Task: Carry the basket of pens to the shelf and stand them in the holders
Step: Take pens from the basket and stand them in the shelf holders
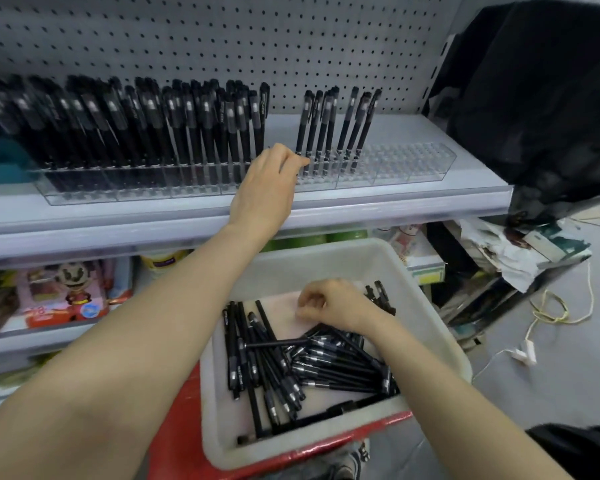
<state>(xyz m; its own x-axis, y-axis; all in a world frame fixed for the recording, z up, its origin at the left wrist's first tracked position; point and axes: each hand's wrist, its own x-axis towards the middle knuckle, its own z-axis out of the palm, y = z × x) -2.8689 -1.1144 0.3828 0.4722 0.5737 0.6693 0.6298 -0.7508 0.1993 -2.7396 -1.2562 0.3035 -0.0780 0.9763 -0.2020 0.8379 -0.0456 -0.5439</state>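
Left hand (pixel 269 181) pinches a pen (pixel 302 129) in the clear holder (pixel 399 164); right hand (pixel 333 304) grips pens (pixel 381 296) in the basket (pixel 326 252).

A grey pegboard panel (pixel 222 36) is seen at the back. A black cloth (pixel 541 109) is draped at the right, above crumpled papers (pixel 510 254). A teal object (pixel 0 164) is cut off by the left edge. Lower down, a boxed toy with a cartoon figure (pixel 70 292) and green containers (pixel 302 239) are displayed. A red plastic surface (pixel 177 427) is partly seen. A yellowish cable (pixel 551 310) and a small white plug (pixel 523 355) are left on the floor (pixel 551 393).
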